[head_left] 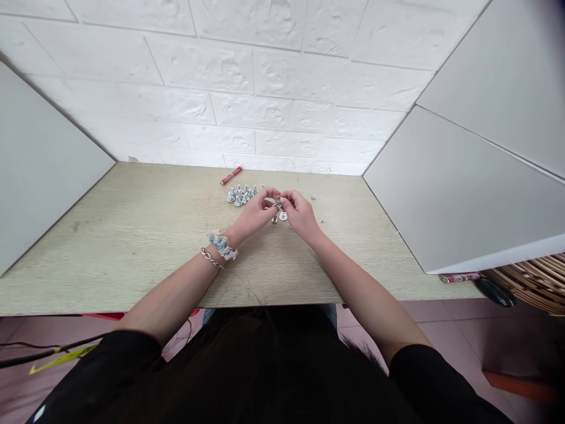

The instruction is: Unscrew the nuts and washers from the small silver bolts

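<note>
My left hand (pixel 257 213) is closed in a pinch round a small metal bolt (pixel 277 204). The fingertips of my right hand (pixel 302 217) meet at the bolt's other end and pinch it; whether a nut or washer sits between them is hidden. Just below the fingers a flat washer (pixel 283 217) lies on the table, with another bolt (pixel 274 219) beside it. Left of my left hand, several bolts with washers (pixel 239 199) stand grouped together, heads down.
A red tube-like packet (pixel 231 175) lies behind the bolts on the wooden table (pixel 132 235). A small nut (pixel 313 197) is off to the right. White panels (pixel 410 188) flank both sides, a brick-patterned wall (pixel 273 112) stands behind, and a wicker basket (pixel 534 282) is at far right.
</note>
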`<act>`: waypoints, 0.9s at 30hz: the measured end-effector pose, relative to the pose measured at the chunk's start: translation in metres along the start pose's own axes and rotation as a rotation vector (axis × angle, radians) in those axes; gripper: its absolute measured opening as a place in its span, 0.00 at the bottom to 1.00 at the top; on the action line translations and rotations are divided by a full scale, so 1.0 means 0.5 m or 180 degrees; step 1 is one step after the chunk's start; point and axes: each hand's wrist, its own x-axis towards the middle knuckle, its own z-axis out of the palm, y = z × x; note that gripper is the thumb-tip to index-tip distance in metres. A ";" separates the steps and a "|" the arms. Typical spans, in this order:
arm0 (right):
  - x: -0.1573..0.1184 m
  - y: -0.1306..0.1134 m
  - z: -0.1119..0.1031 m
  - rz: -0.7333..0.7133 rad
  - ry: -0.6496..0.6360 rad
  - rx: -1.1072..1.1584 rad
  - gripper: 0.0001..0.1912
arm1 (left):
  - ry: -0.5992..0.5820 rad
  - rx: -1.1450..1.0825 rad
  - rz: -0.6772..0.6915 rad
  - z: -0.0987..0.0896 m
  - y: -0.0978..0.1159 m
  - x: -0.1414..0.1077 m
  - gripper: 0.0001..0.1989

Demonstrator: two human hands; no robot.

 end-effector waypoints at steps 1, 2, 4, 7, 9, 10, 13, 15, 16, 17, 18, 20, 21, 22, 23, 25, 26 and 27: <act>0.001 0.002 0.001 0.0042 -0.0002 0.0086 0.10 | 0.0030 0.0086 0.0066 0.002 0.000 -0.001 0.13; 0.002 0.003 0.002 0.0085 -0.0010 0.0176 0.11 | 0.0071 0.0189 0.0135 0.003 0.000 -0.001 0.13; 0.002 0.003 0.003 0.0180 -0.0051 0.0334 0.11 | 0.0173 0.0392 0.0240 0.003 -0.001 -0.002 0.11; 0.003 0.000 0.002 0.0314 -0.0114 0.0519 0.12 | 0.0325 0.0630 0.0284 0.002 -0.002 -0.003 0.10; 0.004 -0.003 0.000 0.0370 -0.0143 0.0620 0.13 | 0.0379 0.0702 0.0282 0.000 -0.004 -0.003 0.10; 0.005 -0.004 -0.001 0.0402 -0.0160 0.0659 0.13 | 0.0391 0.0712 0.0279 0.000 -0.005 -0.003 0.11; 0.009 -0.007 -0.004 0.0500 -0.0187 0.0735 0.13 | 0.0412 0.0672 0.0246 -0.001 -0.009 -0.001 0.11; 0.011 -0.008 -0.005 0.0563 -0.0183 0.0770 0.13 | 0.0400 0.0641 0.0221 -0.001 -0.012 0.000 0.12; 0.011 -0.008 -0.006 0.0588 -0.0185 0.0787 0.12 | 0.0384 0.0623 0.0213 -0.001 -0.012 0.000 0.13; 0.011 -0.008 -0.006 0.0612 -0.0184 0.0800 0.12 | 0.0362 0.0607 0.0206 -0.002 -0.013 0.000 0.13; 0.011 -0.007 -0.006 0.0635 -0.0186 0.0807 0.11 | 0.0340 0.0592 0.0197 -0.002 -0.013 0.001 0.14; 0.012 -0.005 -0.005 0.0688 -0.0178 0.0809 0.10 | 0.0280 0.0565 0.0167 -0.003 -0.011 0.001 0.14; 0.012 -0.004 -0.005 0.0721 -0.0165 0.0814 0.09 | 0.0245 0.0569 0.0154 -0.003 -0.010 0.001 0.14; 0.012 -0.002 -0.004 0.0757 -0.0148 0.0824 0.08 | 0.0211 0.0597 0.0149 -0.003 -0.009 0.001 0.14; 0.013 -0.001 -0.003 0.0788 -0.0135 0.0845 0.08 | 0.0189 0.0657 0.0154 -0.003 -0.007 0.001 0.14; 0.013 0.002 -0.002 0.0808 -0.0115 0.0926 0.06 | 0.0180 0.0895 0.0198 -0.003 -0.003 -0.001 0.12; 0.014 0.002 -0.001 0.0811 -0.0106 0.0976 0.06 | 0.0178 0.1076 0.0227 -0.003 -0.001 -0.003 0.11; 0.014 0.002 0.000 0.0815 -0.0099 0.1026 0.06 | 0.0167 0.1270 0.0254 -0.002 0.001 -0.005 0.11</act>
